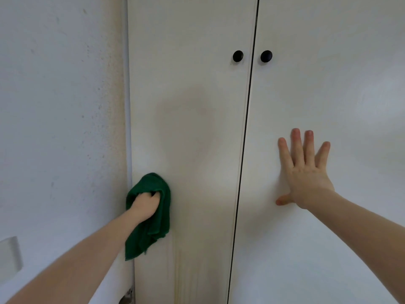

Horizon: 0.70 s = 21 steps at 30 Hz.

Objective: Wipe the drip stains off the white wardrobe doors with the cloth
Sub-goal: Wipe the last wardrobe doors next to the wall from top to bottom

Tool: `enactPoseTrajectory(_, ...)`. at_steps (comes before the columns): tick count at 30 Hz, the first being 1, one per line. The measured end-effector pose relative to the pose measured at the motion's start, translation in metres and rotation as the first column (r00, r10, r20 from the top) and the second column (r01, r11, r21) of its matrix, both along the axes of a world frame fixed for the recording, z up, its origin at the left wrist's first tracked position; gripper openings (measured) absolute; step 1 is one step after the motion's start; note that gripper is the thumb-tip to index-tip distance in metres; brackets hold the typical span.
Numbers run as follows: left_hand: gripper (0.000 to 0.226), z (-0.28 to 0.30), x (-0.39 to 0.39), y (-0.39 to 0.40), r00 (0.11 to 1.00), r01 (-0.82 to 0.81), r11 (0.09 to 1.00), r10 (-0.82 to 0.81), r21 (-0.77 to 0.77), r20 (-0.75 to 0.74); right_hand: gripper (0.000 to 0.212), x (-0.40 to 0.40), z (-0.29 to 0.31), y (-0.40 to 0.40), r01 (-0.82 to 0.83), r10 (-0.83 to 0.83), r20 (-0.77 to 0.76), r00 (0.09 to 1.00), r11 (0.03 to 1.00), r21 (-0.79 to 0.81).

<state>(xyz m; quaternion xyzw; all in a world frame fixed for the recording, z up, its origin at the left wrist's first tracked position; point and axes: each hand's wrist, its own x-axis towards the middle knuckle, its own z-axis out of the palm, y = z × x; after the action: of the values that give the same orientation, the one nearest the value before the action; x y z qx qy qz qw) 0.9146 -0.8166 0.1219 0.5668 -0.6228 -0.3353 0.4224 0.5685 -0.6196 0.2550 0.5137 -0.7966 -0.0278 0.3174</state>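
Observation:
Two white wardrobe doors fill the view: the left door (188, 132) and the right door (328, 84), split by a dark vertical gap. My left hand (145, 206) grips a bunched green cloth (153, 216) and holds it against the lower left part of the left door, near its outer edge. Faint yellowish drip streaks (182, 273) run down the left door below and to the right of the cloth. My right hand (304, 170) lies flat on the right door with fingers spread and pointing up.
Two round black knobs (238, 56) (266, 56) sit on either side of the gap, above both hands. A rough white wall (59, 106) adjoins the left door. A pale wall plate (9, 254) shows at the lower left edge.

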Motion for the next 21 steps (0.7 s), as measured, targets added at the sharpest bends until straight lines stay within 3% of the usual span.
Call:
enactPoseTrajectory(6, 0.034, -0.048, -0.084, 0.026, 0.999, -0.01, 1.0, 0.009, -0.012, -0.042, 0.167, 0.0, 0.0, -0.002, 0.005, -0.005, -0.007, 1.0, 1.0, 0.011)
enactPoseTrajectory(11, 0.006, -0.053, -0.14, 0.086, 0.995, 0.096, 0.986, -0.091, -0.135, 0.038, 0.169, 0.001, 0.001, -0.001, 0.002, -0.002, 0.001, 1.0, 1.0, 0.012)
enactPoseTrajectory(14, 0.036, -0.065, -0.161, 0.109, 0.926, 0.222, 0.927, -0.104, -0.301, 0.363, 0.167, 0.003, 0.0, 0.001, 0.005, -0.005, 0.004, 1.0, 1.0, 0.018)
enactPoseTrajectory(15, 0.046, -0.065, -0.165, 0.118, 0.89, 0.285, 0.912, -0.139, -0.294, 0.433, 0.167, 0.005, 0.0, 0.001, 0.007, -0.007, 0.006, 1.0, 1.0, 0.021)
enactPoseTrajectory(17, 0.051, -0.059, -0.172, 0.138, 0.846, 0.423, 0.875, -0.289, -0.236, 0.448, 0.167, 0.006, 0.001, 0.003, 0.011, -0.011, 0.007, 1.0, 1.0, 0.024)
enactPoseTrajectory(19, 0.049, -0.055, -0.175, 0.147, 0.802, 0.535, 0.788, -0.362, -0.303, 0.476, 0.166, 0.007, 0.003, 0.006, 0.014, -0.014, 0.01, 1.0, 1.0, 0.027)
enactPoseTrajectory(21, 0.046, -0.055, -0.169, 0.145, 0.817, 0.553, 0.748, -0.4, -0.367, 0.416, 0.166, 0.008, 0.003, 0.008, 0.011, -0.011, 0.017, 1.0, 1.0, 0.029)
